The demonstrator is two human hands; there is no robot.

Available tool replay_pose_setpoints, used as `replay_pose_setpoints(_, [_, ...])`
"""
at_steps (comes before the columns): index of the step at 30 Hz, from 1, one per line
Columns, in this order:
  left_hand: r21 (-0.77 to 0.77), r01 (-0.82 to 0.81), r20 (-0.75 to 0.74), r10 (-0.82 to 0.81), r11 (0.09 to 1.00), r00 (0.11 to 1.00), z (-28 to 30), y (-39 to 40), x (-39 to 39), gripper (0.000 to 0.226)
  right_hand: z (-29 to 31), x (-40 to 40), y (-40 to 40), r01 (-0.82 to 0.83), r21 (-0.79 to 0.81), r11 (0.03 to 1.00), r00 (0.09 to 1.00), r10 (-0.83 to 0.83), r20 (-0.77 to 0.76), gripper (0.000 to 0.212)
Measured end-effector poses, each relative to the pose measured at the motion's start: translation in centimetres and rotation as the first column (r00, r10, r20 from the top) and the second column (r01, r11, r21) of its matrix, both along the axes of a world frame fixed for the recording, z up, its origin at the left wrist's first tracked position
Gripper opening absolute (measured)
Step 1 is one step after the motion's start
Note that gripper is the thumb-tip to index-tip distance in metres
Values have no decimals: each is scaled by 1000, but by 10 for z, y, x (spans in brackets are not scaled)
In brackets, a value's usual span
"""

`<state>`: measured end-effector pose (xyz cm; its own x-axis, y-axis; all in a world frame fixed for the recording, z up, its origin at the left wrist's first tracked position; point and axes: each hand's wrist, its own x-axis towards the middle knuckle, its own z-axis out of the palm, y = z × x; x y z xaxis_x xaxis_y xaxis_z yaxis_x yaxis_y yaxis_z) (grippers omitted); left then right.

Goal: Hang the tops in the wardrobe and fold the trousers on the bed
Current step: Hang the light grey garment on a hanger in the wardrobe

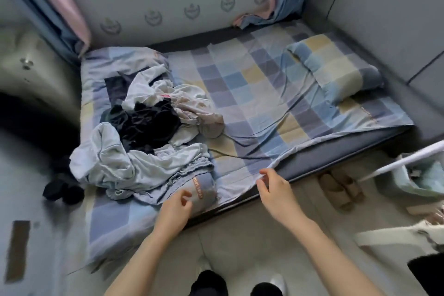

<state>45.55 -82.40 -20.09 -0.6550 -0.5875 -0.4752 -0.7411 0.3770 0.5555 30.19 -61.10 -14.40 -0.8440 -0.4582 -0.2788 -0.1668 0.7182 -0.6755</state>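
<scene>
A clothes pile (146,127) lay on the bed (252,94) at nine o'clock, a pillow (336,65) at two o'clock, slippers (341,187) on the floor at four.

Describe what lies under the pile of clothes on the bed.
The pile of clothes rests on the checked bedsheet, which shows all round it. A black garment sits among pale ones. Whatever lies beneath the heap is covered and cannot be seen.
</scene>
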Motion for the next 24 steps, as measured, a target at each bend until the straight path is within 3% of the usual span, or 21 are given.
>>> replay_pose_setpoints(10, [12, 10, 329, -13, 1000, 944, -121, -149, -9, 16, -145, -58, -182, -298, 254, 920, 945, 247, 213, 34])
replay_pose_setpoints(17, [-3, -24, 438, 24, 1000, 899, -229, -197, -31, 38, -275, -108, -255, -486, 391, 781, 872, 401, 282, 43])
replay_pose_setpoints(18, [2, -37, 463, 32, 999, 886, -272, -205, -31, 39, -323, -114, -272, -523, 409, 748, 851, 434, 295, 45])
replay_pose_setpoints(24, [-33, 49, 534, -23, 998, 845, -342, -216, -25, 48, -414, -129, -302, -657, 454, 602, 749, 586, 308, 57])
